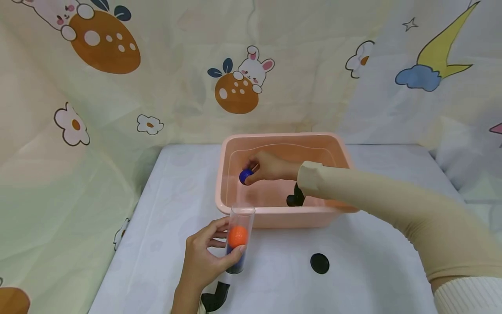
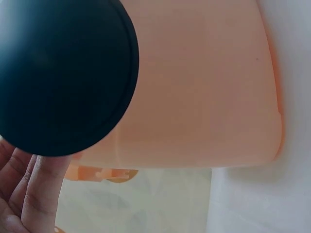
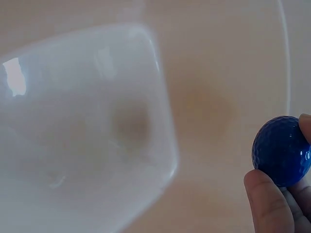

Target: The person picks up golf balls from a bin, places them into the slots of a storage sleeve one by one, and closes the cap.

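Observation:
My left hand (image 1: 208,250) grips a clear tube (image 1: 243,213) upright in front of the basin, thumb on one side and fingers behind. Inside the tube sits an orange ball (image 1: 237,237), with something dark blue below it, partly covered by the thumb. The tube's dark round base (image 2: 63,73) fills the upper left of the left wrist view. Over the pink basin (image 1: 282,218), my right hand (image 1: 270,166) pinches a blue golf ball (image 1: 245,176) between thumb and fingertips. In the right wrist view the dimpled surface of the golf ball (image 3: 279,150) shows clearly.
The basin stands on a white-covered table (image 1: 376,261), near its back edge. A black disc (image 1: 319,263) lies on the table in front of the basin, right of the tube. Behind and to the left hangs a printed cloth (image 1: 176,87) with rabbits and flowers.

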The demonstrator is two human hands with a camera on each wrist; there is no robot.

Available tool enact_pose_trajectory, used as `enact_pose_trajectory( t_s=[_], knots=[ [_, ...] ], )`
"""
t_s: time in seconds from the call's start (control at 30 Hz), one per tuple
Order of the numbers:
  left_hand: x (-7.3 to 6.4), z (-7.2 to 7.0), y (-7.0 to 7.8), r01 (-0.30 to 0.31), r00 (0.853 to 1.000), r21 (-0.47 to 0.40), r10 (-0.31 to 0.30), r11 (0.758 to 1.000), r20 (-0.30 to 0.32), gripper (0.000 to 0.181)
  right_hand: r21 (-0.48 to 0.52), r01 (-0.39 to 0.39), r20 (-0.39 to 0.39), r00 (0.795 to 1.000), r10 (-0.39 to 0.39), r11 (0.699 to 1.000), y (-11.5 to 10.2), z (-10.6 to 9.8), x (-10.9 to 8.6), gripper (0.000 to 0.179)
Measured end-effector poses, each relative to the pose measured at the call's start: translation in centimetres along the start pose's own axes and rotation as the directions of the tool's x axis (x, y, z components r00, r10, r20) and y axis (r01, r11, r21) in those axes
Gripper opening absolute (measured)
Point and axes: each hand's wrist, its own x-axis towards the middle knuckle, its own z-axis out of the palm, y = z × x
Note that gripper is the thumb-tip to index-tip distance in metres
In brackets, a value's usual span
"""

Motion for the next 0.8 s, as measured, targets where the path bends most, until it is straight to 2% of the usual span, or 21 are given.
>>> enact_pose_trajectory(
  t_s=[0.13,0.4,0.8],
  knots=[
    [0.1,0.1,0.2,0.007,1.0,-0.002,-0.007,1.0,0.0,0.052,0.008,0.019,-0.009,1.0,-0.018,1.0,-0.5,-0.5,-0.9,0.034],
    [0.1,0.3,0.4,-0.004,1.0,0.0,0.004,1.0,0.003,0.051,0.001,-0.015,0.0,1.0,0.015,1.0,-2.2,-1.5,-3.3,0.04],
    [0.4,0.6,0.5,-0.027,1.0,0.004,0.026,1.0,0.014,0.053,0.021,0.042,0.008,0.999,-0.042,0.999,-4.7,-2.4,-5.8,0.036]
  ],
)
